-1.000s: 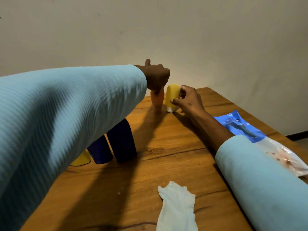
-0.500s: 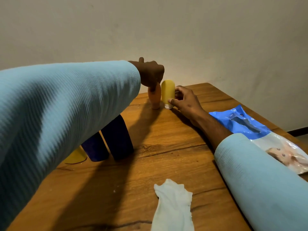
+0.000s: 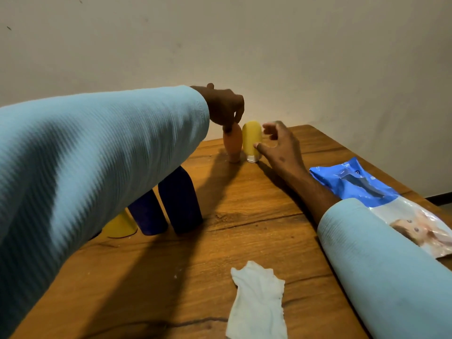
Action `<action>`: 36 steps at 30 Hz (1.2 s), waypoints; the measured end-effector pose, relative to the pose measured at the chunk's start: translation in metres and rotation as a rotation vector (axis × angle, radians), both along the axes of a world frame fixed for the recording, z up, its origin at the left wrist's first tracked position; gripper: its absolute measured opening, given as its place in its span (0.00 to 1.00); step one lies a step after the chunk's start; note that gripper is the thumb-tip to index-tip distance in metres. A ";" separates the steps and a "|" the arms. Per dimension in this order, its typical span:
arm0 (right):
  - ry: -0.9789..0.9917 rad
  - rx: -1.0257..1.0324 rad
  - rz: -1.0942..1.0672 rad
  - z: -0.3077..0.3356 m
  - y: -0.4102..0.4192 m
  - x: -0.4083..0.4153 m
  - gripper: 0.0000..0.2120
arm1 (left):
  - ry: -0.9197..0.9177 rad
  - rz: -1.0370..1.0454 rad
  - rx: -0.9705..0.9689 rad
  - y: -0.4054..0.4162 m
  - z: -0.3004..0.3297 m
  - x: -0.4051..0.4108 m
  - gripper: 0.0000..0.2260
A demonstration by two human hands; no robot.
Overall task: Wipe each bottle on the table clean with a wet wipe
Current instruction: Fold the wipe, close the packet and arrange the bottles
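At the far edge of the wooden table (image 3: 244,216) an orange bottle (image 3: 233,145) and a yellow bottle (image 3: 251,140) stand side by side on their caps. My left hand (image 3: 223,106) pinches the top of the orange bottle from above. My right hand (image 3: 278,145) hovers just right of the yellow bottle with its fingers spread; its thumb tip is at the bottle's side. Two dark blue bottles (image 3: 181,199) (image 3: 146,214) and another yellow bottle (image 3: 121,226) stand partly hidden under my left sleeve. A crumpled white wet wipe (image 3: 258,302) lies near the front.
A blue and white wet wipe pack (image 3: 362,189) lies along the table's right edge, partly under my right sleeve. A plain wall stands directly behind the table.
My right hand has let go of the yellow bottle and opened its fingers, drawing slightly right. My left hand still holds the top of the orange bottle.
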State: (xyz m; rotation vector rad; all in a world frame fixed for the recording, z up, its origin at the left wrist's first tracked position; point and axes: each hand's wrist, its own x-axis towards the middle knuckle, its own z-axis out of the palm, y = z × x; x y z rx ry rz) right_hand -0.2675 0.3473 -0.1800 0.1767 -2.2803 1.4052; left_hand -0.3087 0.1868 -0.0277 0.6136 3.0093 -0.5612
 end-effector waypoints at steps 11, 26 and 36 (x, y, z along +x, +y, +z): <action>0.316 0.190 0.448 0.124 -0.053 0.068 0.10 | -0.082 0.051 0.336 -0.105 0.115 0.126 0.17; 0.079 0.700 0.785 0.146 -0.086 0.114 0.14 | -0.212 -0.123 0.188 -0.167 0.056 0.190 0.19; 0.302 0.591 0.430 0.175 -0.080 0.079 0.12 | -0.086 -0.207 0.232 -0.171 0.068 0.126 0.13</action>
